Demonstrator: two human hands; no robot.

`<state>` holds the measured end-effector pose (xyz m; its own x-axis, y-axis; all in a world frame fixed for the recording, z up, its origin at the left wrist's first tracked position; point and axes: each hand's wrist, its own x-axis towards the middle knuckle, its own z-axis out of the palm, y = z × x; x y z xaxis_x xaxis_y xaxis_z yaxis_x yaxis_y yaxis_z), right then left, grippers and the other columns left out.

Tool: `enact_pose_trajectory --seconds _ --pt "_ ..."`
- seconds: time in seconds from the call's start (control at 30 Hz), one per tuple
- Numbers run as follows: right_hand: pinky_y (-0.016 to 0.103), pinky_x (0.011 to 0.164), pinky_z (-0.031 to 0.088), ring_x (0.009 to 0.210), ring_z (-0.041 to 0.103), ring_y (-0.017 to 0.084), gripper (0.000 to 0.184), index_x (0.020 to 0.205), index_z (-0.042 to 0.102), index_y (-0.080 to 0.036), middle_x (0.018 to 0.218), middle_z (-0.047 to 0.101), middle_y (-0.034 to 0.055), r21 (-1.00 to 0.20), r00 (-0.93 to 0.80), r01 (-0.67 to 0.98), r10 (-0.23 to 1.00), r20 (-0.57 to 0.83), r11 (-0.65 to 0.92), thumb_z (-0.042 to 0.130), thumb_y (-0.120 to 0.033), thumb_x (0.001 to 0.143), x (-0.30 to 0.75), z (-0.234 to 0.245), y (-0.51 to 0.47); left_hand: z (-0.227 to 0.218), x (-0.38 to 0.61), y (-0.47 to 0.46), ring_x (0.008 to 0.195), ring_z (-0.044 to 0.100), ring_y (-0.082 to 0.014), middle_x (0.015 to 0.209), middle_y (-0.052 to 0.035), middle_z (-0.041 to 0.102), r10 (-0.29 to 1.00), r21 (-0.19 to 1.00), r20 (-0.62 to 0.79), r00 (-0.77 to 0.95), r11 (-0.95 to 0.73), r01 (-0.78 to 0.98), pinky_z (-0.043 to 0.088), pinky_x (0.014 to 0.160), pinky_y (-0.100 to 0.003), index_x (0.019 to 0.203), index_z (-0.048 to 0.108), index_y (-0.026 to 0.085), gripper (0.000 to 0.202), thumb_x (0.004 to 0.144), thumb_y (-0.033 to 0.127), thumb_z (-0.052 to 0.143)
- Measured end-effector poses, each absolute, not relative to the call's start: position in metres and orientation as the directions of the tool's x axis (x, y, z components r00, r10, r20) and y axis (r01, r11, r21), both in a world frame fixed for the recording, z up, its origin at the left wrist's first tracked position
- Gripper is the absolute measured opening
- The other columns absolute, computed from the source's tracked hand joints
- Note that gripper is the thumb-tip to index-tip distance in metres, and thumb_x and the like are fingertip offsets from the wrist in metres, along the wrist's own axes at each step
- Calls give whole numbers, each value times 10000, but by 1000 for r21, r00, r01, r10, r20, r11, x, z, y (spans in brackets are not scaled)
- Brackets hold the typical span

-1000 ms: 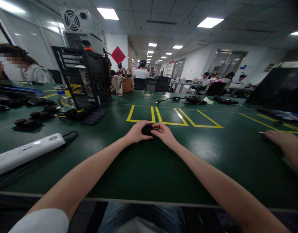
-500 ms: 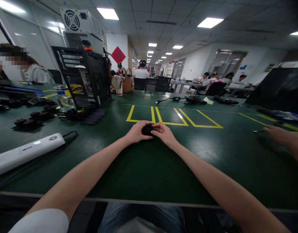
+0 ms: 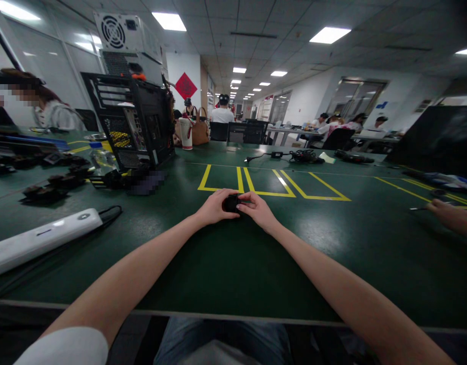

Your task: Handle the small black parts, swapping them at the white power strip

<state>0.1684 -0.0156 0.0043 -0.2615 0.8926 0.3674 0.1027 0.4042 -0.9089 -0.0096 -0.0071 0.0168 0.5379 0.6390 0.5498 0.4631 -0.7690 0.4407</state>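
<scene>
A small black object (image 3: 230, 204) sits between my hands over the green table (image 3: 233, 263), just in front of the yellow tape outlines. Its kind is too dark and too covered by fingers to make out. My left hand (image 3: 214, 207) curves around its left side, thumb low and fingers over the top. From the right, my right hand (image 3: 256, 209) pinches at its edge with thumb and fingertips. Whether anything small is in that pinch cannot be seen.
Left stand a white power strip (image 3: 47, 241), several black parts (image 3: 45, 191), a water bottle (image 3: 103, 158) and an open computer case (image 3: 142, 121). A coiled black cable (image 3: 305, 156) lies at the back. At right, a co-worker's hand (image 3: 448, 213) holds a thin tool.
The co-worker's hand at the right edge has drawn farther right with its thin tool. My own hands and the black object have hardly moved.
</scene>
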Motion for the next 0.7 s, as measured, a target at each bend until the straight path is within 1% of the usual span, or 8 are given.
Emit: enact_pose_trajectory --seconds 0.07,0.13,0.2,0.3,0.4,0.47,0.6,0.7 --pt "365 879 433 965 549 170 291 947 519 -194 1008 552 40 -915 -270 115 899 346 386 614 -221 673 169 5 -16 17 -10 -7 955 521 -209 1117 -67 514 635 442 550 543 -773 455 443 787 -356 1144 427 214 594 620 327 683" --pt "381 881 430 956 561 174 317 978 511 -194 1038 548 50 -930 -300 103 902 310 353 610 -217 678 170 4 -15 17 -10 -7 960 520 -210 1125 -66 511 634 442 553 541 -773 455 443 789 -355 1141 430 214 590 620 331 682" --pt "383 881 429 945 571 173 326 960 505 -195 1039 545 44 -938 -330 65 894 302 341 630 -206 659 171 3 -15 16 -10 -7 967 517 -213 1125 -66 510 632 438 557 539 -774 456 442 793 -355 1143 429 214 596 617 327 686" --pt "364 872 439 940 574 166 327 914 495 -199 1021 538 25 -933 -326 15 884 335 359 657 -203 630 170 1 -15 16 -10 -7 976 513 -215 1119 -65 513 630 436 557 540 -776 456 439 799 -358 1151 424 218 606 615 318 688" --pt "361 845 455 889 586 156 261 881 505 -194 979 543 19 -924 -303 44 887 350 380 634 -236 658 169 2 -16 17 -10 -7 972 515 -218 1117 -67 513 640 443 551 536 -768 462 439 798 -365 1147 427 217 608 610 320 692" --pt "363 849 452 892 581 158 246 883 512 -193 966 547 22 -915 -291 77 886 360 397 624 -239 669 169 3 -16 17 -9 -8 967 517 -218 1119 -67 512 646 449 547 533 -763 465 442 794 -366 1144 427 216 605 610 320 692" --pt "384 878 431 941 562 170 308 979 510 -198 1020 547 44 -913 -298 127 893 338 388 605 -234 688 171 4 -15 18 -10 -8 958 522 -215 1115 -63 514 648 450 539 538 -762 466 447 786 -362 1135 431 215 588 618 333 684" --pt "385 905 413 975 548 171 324 976 508 -197 1037 544 42 -917 -338 107 881 330 384 619 -216 673 172 3 -15 17 -10 -8 958 521 -212 1120 -63 511 642 445 548 536 -767 463 448 784 -355 1138 429 215 589 619 329 683"
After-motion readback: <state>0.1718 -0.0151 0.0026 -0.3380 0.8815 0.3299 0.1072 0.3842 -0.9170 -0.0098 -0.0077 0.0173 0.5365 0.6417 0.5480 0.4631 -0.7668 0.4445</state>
